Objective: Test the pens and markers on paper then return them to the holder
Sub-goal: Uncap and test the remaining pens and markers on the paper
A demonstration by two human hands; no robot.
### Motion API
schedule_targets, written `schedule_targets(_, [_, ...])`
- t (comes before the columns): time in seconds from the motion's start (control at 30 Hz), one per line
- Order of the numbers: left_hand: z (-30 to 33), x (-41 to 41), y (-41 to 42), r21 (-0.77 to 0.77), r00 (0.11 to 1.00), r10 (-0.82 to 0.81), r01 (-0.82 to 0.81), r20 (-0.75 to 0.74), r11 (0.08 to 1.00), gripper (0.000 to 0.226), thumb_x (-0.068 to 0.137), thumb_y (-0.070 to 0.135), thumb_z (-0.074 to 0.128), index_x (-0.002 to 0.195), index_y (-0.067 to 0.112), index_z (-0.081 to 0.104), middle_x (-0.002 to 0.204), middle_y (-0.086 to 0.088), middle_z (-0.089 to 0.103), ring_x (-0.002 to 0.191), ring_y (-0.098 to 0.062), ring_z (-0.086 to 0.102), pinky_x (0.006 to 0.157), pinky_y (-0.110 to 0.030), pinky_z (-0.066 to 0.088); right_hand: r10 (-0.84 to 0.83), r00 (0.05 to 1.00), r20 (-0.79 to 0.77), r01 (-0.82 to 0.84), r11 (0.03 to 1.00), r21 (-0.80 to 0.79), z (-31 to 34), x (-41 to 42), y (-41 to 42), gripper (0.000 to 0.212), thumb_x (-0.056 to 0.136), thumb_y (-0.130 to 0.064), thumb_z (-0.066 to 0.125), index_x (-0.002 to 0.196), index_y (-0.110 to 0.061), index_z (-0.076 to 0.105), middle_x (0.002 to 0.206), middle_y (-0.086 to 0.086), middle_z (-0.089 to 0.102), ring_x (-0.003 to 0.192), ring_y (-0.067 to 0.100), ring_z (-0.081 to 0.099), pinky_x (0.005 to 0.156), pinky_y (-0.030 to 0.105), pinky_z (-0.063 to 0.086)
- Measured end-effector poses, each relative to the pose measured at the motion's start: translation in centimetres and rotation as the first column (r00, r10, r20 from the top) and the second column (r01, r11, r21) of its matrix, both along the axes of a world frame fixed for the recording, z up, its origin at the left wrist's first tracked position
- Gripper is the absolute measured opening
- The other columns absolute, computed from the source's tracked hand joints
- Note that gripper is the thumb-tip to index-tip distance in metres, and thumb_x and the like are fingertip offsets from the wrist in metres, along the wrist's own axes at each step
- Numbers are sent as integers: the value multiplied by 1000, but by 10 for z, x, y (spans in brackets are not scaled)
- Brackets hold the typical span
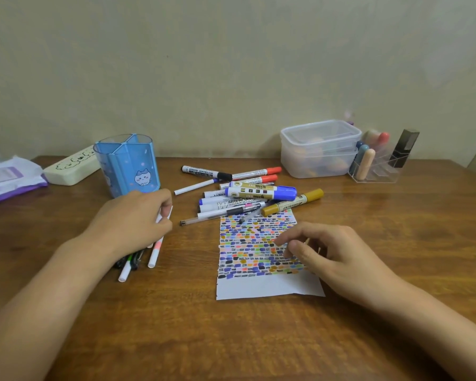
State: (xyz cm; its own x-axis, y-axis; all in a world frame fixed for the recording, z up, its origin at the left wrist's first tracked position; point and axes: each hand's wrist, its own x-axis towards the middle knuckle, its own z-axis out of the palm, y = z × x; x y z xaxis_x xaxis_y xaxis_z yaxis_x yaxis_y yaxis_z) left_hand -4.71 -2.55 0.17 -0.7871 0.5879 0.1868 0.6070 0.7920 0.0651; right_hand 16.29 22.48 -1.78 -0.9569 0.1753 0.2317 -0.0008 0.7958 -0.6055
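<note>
Fingers of the left hand (138,215) are curled round a bundle of slim pens (138,259), white barrels and dark ones poking out below the palm, one with a pink band. Over on the paper (261,254), the right hand (338,257) rests with fingers loosely bent and apart, nothing visible between them.

The paper is nearly full of coloured swatches, only a white strip left at the near edge, so the testing looks well along. Returning looks barely begun: no pens show above the rim of the blue holder (128,166), standing just beyond the left knuckles.

A heap of whiteboard markers (231,200) lies between holder and paper, with a gold permanent marker (291,203) and a clear gel pen (220,214) overlapping the paper's far edge, well clear of both hands.
</note>
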Motion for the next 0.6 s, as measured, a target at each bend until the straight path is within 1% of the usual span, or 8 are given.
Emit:
schedule_targets(0.17, [-2, -1, 1, 29, 1000, -1, 2, -20, 1000, 14, 96, 35, 51, 83, 32, 49, 78, 9, 58, 72, -7, 52, 53, -26, 37, 2, 1000, 3, -2, 1000, 5, -1, 0, 1, 17, 98, -32, 58, 100, -42, 72, 89, -31, 65, 65, 8, 58, 58, 18, 44])
schedule_targets(0.27, [-5, 0, 4, 57, 999, -17, 19, -49, 998, 14, 97, 42, 50, 86, 34, 49, 81, 12, 56, 76, -6, 52, 55, -24, 38, 1, 1000, -2, -1, 1000, 2, 0, -1, 0, 18, 98, -30, 59, 100, -41, 73, 86, -31, 65, 62, 7, 55, 57, 17, 41])
schedule_targets(0.3, [-7, 2, 7, 69, 996, -40, 45, -77, 997, 14, 97, 46, 51, 89, 34, 50, 85, 13, 54, 80, -6, 51, 59, -24, 38, 0, 1000, -3, 0, 1000, 0, 0, 0, 0, 18, 98, -29, 59, 99, -40, 73, 86, -31, 65, 62, 7, 55, 57, 17, 41])
schedule_targets(0.37, [-11, 5, 12, 69, 986, -100, 110, -134, 992, 18, 95, 53, 51, 101, 37, 55, 96, 13, 50, 92, -6, 47, 70, -25, 38, 0, 1000, -1, 0, 1000, -4, 1, 0, -1, 18, 98, -29, 59, 99, -40, 73, 86, -31, 65, 62, 7, 55, 57, 16, 41])
schedule_targets(0.4, [-12, 7, 15, 57, 982, -121, 130, -146, 990, 24, 94, 55, 51, 110, 38, 57, 102, 13, 49, 97, -7, 45, 76, -26, 36, 0, 1000, 1, 0, 1000, -4, 1, 0, -1, 18, 98, -29, 59, 99, -40, 73, 86, -31, 65, 62, 7, 55, 57, 16, 41])
schedule_targets(0.47, [-13, 11, 20, 14, 980, -135, 138, -148, 990, 36, 94, 56, 50, 123, 37, 59, 112, 12, 49, 104, -7, 40, 82, -26, 33, -1, 1000, 6, 1, 1000, -2, 2, 0, -1, 18, 99, -30, 58, 100, -41, 73, 87, -32, 64, 63, 7, 56, 58, 16, 41])
schedule_targets(0.5, [-13, 12, 21, -10, 978, -138, 138, -153, 990, 38, 95, 57, 48, 125, 37, 60, 113, 12, 49, 105, -8, 39, 84, -26, 33, -1, 1000, 7, 1, 1000, -2, 2, 0, -1, 18, 99, -30, 58, 100, -40, 73, 87, -33, 64, 63, 7, 55, 58, 16, 41])
schedule_targets(0.6, [-14, 15, 24, -35, 977, -139, 135, -159, 990, 36, 95, 57, 48, 119, 37, 65, 109, 13, 50, 105, -9, 38, 86, -27, 34, -1, 1000, 14, 1, 1000, 0, 2, 1, -1, 18, 98, -30, 58, 100, -40, 73, 87, -33, 64, 64, 7, 56, 58, 16, 41])
